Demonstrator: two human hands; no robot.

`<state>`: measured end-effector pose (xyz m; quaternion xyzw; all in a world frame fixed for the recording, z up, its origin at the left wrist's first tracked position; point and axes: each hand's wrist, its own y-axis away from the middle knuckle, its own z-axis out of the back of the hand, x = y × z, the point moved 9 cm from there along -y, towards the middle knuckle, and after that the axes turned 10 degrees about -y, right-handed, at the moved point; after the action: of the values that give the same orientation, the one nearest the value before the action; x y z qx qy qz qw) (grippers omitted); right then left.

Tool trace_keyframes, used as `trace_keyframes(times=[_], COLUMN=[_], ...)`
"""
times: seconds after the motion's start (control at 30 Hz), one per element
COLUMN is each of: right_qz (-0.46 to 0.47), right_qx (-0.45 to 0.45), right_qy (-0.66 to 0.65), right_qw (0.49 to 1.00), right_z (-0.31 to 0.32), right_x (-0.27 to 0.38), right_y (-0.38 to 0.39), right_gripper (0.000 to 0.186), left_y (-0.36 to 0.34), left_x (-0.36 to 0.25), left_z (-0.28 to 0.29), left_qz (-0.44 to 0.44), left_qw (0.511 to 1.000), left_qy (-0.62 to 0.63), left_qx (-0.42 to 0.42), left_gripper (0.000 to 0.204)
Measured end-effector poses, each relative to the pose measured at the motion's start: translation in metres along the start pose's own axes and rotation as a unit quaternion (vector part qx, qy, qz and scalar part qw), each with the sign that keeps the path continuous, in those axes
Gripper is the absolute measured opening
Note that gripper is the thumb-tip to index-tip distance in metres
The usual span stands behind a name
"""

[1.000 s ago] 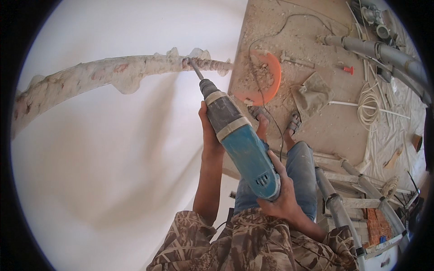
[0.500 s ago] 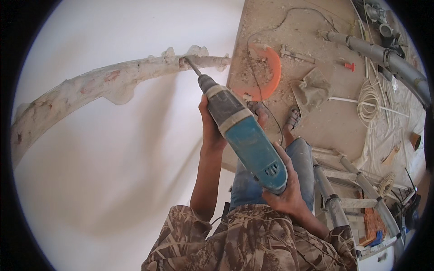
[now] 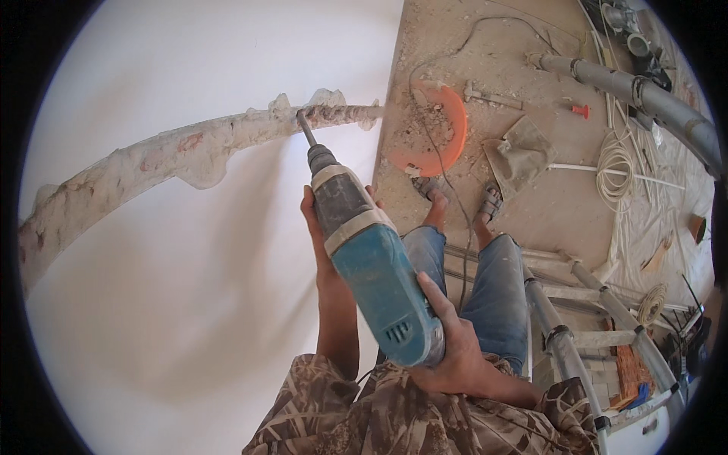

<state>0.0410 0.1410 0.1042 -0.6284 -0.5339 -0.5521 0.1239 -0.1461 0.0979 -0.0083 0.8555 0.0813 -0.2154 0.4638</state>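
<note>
A blue and grey rotary hammer drill (image 3: 375,265) is held in both my hands, its bit (image 3: 306,129) pointing up and slightly left. The bit's tip meets a rough groove (image 3: 178,148) cut into the white wall (image 3: 152,273). My left hand (image 3: 318,227) is wrapped round the front of the body, just behind the chuck; its fingers are partly hidden beneath the tool. At the rear end, my right hand (image 3: 451,341) grips the drill by its handle, mostly hidden under the housing.
An orange basin (image 3: 457,136) with rubble stands on the dusty floor by my feet. Beyond it lie a hammer (image 3: 493,97), a cloth (image 3: 519,155) and a dark cable (image 3: 436,136). A metal ladder (image 3: 565,353) is at right, near coiled white cable (image 3: 616,171) and a grey pole (image 3: 629,87).
The drill and both hands have shifted left and slightly down. Its bit tip has moved left along the groove, while my grip stays the same.
</note>
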Motion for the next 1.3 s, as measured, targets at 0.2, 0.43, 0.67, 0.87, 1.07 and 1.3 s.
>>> trace_keyframes(times=[0.2,0.43,0.67,0.87,1.07,1.3], right_qz=[-0.016,-0.073,-0.055,-0.025,-0.062,-0.034], right_qx=[0.060,0.125,-0.007,-0.037,-0.012,0.012], right_qy=[0.102,0.146,0.038,-0.049,-0.093,0.024], right_qw=[0.993,0.979,0.998,0.998,0.994,0.999], right_z=[-0.036,-0.052,0.039,0.084,0.085,0.046], right_x=[0.035,0.053,0.021,0.024,0.026,0.037], right_y=[-0.022,-0.040,0.007,0.005,-0.021,-0.028], right_gripper=[0.116,0.111,0.102,0.102,0.102,0.104], left_y=[-0.013,-0.021,-0.008,-0.006,-0.022,-0.028], left_x=[-0.017,-0.043,0.022,0.033,0.017,0.007], left_z=[0.015,0.022,-0.014,-0.058,-0.024,0.008], left_qz=[0.062,0.084,-0.016,0.005,-0.040,-0.025], left_qw=[0.993,0.978,0.997,0.975,0.996,0.999], left_qy=[0.092,0.086,-0.033,0.157,-0.051,-0.031], left_qx=[0.037,0.168,0.070,0.154,-0.054,-0.029], left_gripper=[0.075,0.077,0.075,0.082,0.069,0.074])
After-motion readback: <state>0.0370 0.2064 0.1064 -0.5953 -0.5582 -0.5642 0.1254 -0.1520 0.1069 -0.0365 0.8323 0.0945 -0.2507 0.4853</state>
